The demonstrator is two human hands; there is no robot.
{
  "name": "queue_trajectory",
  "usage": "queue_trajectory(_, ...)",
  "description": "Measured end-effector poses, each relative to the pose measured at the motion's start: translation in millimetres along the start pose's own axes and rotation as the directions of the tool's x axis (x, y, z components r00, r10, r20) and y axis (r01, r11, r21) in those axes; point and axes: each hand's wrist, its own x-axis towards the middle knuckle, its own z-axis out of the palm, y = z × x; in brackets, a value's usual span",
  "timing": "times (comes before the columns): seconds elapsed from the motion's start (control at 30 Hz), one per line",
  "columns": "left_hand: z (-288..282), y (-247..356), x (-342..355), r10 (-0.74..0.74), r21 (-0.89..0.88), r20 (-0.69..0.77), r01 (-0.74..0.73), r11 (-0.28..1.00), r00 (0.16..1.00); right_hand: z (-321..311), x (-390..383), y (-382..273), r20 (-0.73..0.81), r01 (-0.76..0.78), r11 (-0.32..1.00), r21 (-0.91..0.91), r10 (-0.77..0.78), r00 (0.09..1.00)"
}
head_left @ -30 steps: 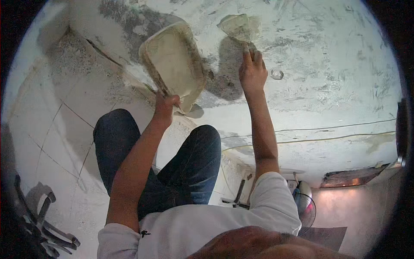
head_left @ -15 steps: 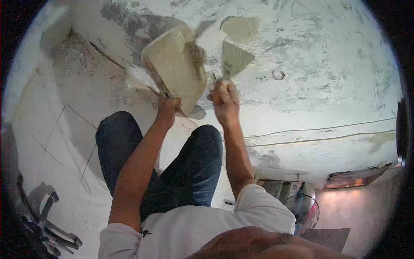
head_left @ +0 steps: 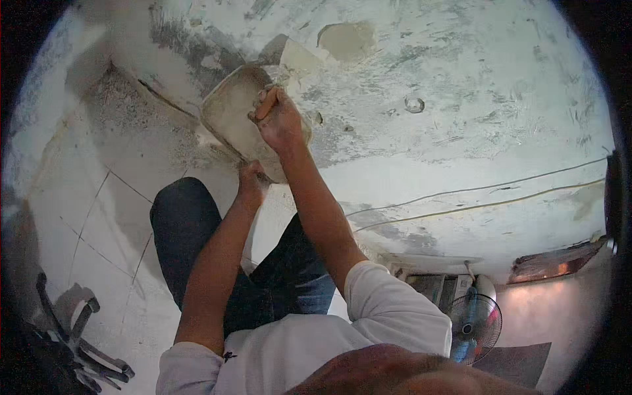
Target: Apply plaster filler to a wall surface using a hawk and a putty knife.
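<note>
My right hand (head_left: 280, 122) grips the orange handle (head_left: 267, 104) of a putty knife over a pale plastic tray (head_left: 208, 108) smeared with beige compound. The knife's pale triangular blade (head_left: 297, 58) points up past the tray's top edge. My left hand (head_left: 252, 179) is closed on the tray's lower left edge, holding it against or close to the mottled white wall (head_left: 474, 85); I cannot tell if they touch. A smooth beige patch (head_left: 345, 41) lies on the wall above and right of the blade, and a small round hole (head_left: 413, 104) sits farther right.
Two cables (head_left: 480, 201) run across the wall. A standing fan (head_left: 471, 329) is at the lower right, a black wheeled chair base (head_left: 79, 329) at the lower left on the tiled floor (head_left: 99, 224). My bent knees (head_left: 181, 210) are below the tray.
My right hand and knife have moved left from the wall patch to over the tray, passing below the patch midway. The patch, earlier under the blade, now shows. My left hand still grips the tray.
</note>
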Motion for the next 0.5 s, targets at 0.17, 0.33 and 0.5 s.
queue_trajectory(0.17, -1, -7, -4, 0.139, 0.237, 0.040, -0.144, 0.961, 0.990, -9, 28, 9, 0.078, 0.180, 0.979, -0.096, -0.173, 0.982)
queue_trajectory(0.33, 12, -4, -13, 0.197, 0.316, -0.119, -0.151, 0.937, 0.973, 2, 52, -8, -0.119, 0.327, 0.945, -0.024, -0.328, 0.937)
queue_trajectory(0.5, 15, -6, -11, 0.067, 0.031, 0.049, -0.069, 0.997, 0.997, 29, 42, -62, -0.126, 0.390, 0.920, -0.029, -0.391, 0.912)
